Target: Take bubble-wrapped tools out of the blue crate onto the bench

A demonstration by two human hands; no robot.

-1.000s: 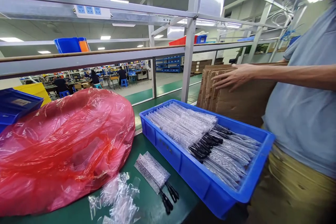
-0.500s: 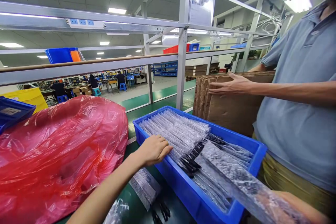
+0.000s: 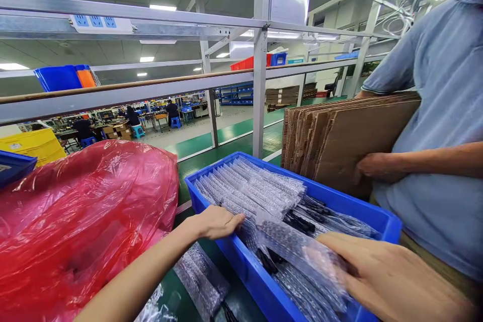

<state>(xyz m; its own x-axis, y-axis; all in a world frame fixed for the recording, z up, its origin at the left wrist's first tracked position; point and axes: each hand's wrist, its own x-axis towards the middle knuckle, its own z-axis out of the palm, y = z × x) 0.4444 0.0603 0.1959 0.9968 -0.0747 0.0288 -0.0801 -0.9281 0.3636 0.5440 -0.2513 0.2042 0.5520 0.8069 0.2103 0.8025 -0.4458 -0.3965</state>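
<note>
Inside a blue plastic crate (image 3: 260,287) lie rows of bubble-wrap packets (image 3: 249,186), with black cable ends poking out at their lower ends. My right hand (image 3: 388,271) pinches one bubble-wrap packet (image 3: 290,241), held low and slanted over the others. At the crate's near left rim, my left hand (image 3: 217,222) rests with its fingers closed and curled over the edge, beside the packets. Its fingertips are hidden, so whatever they grip does not show. Just below my left forearm, more bubble-wrap packets (image 3: 204,279) with black ends lie on the green surface.
A large red plastic bag (image 3: 94,231) fills the left side. Beyond the crate at right, a co-worker (image 3: 445,110) in a blue shirt holds a stack of flat cardboard (image 3: 350,136). A metal frame post (image 3: 259,90) rises behind the crate.
My right hand has brought the packet inward from the lower right, over the crate. My left hand stays at the rim, a little lower. The co-worker's hand has shifted down the cardboard stack.
</note>
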